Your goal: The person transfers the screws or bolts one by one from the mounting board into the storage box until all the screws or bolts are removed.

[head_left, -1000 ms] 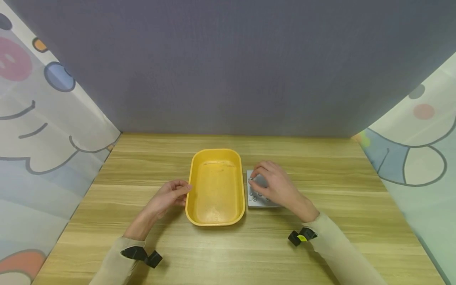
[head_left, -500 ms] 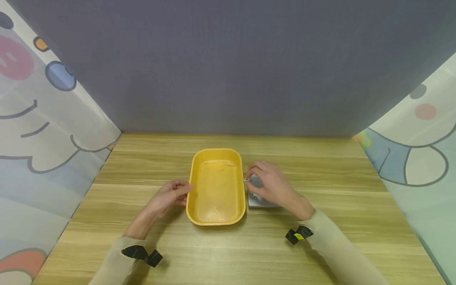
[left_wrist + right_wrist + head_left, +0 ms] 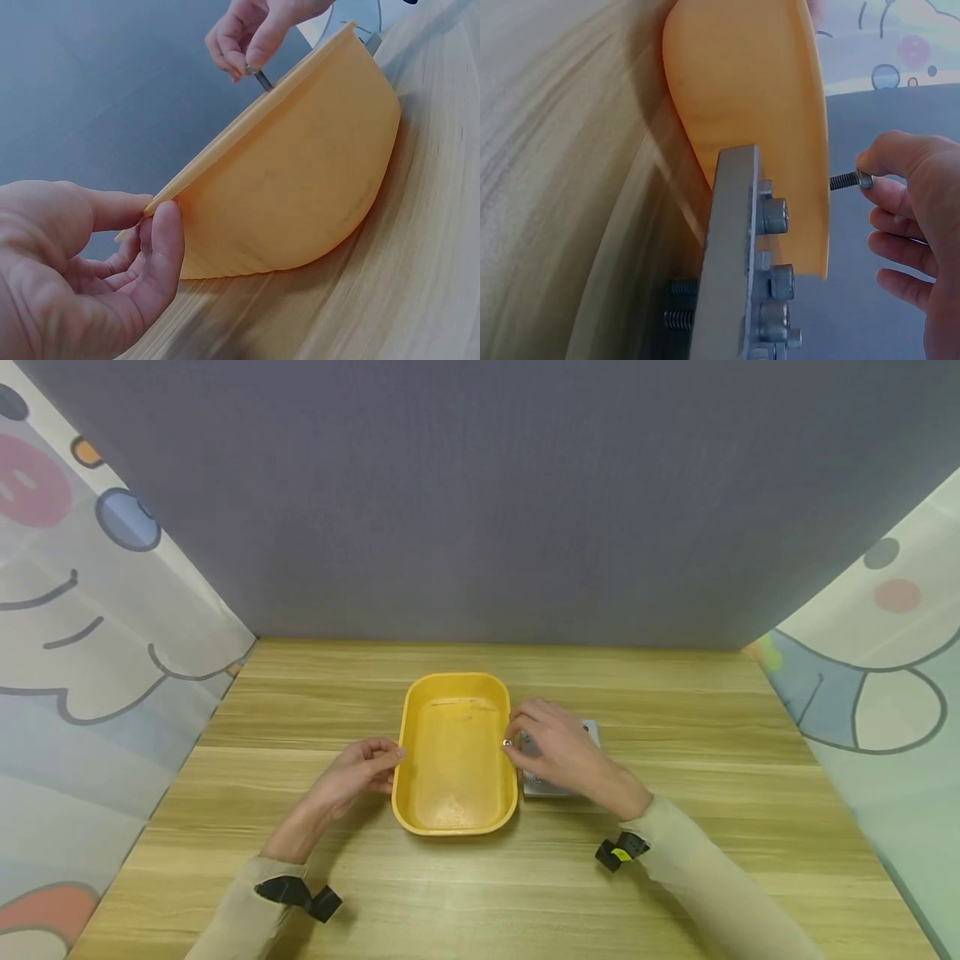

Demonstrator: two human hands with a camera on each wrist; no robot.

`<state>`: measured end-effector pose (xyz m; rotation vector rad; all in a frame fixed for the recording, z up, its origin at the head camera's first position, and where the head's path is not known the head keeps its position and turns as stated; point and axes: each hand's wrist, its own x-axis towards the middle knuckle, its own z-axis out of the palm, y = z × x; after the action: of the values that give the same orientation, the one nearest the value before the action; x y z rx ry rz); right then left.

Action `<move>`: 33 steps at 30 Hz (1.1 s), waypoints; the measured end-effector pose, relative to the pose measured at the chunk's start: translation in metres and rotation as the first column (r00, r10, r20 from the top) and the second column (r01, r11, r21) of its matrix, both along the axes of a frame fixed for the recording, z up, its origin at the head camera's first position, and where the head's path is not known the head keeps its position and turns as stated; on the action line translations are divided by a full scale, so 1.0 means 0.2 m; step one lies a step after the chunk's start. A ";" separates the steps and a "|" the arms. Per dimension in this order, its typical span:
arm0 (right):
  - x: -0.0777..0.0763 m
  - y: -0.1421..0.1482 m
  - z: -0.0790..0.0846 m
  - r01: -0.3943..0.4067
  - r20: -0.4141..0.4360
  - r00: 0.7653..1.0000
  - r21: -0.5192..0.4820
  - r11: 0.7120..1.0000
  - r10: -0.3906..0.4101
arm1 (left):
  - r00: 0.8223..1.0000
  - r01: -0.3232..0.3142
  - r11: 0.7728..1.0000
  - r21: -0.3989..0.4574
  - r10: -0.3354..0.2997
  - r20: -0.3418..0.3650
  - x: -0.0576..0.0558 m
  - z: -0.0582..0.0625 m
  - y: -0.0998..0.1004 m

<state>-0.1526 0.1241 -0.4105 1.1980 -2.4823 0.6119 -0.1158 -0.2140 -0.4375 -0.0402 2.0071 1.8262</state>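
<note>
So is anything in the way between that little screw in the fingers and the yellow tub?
Nothing visible. The right hand pinches the screw right at the yellow tub's rim, with only open air between them. The left hand touches the tub's far edge.

Small steel bolt (image 3: 847,180) level above yellow tub's (image 3: 454,760) right rim.
</note>
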 end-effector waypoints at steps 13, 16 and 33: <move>0.00 -0.06 -0.01 -0.049 0.008 0.999 0.102 0.994 0.049 | 1.000 0.007 1.000 0.007 -0.007 -0.001 0.00 0.01 0.00; 0.00 -0.07 -0.01 -0.064 0.008 0.998 0.135 0.989 0.064 | 1.000 0.017 1.000 0.009 -0.017 -0.004 0.00 0.01 0.00; 0.00 -0.13 0.04 -0.127 0.005 0.991 0.307 0.943 0.132 | 1.000 0.023 1.000 0.002 -0.023 -0.007 0.00 0.01 0.00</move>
<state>-0.1533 0.0974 -0.4031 1.4813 -2.5666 0.2484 -0.1149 -0.2141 -0.4346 -0.0102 2.0018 1.8170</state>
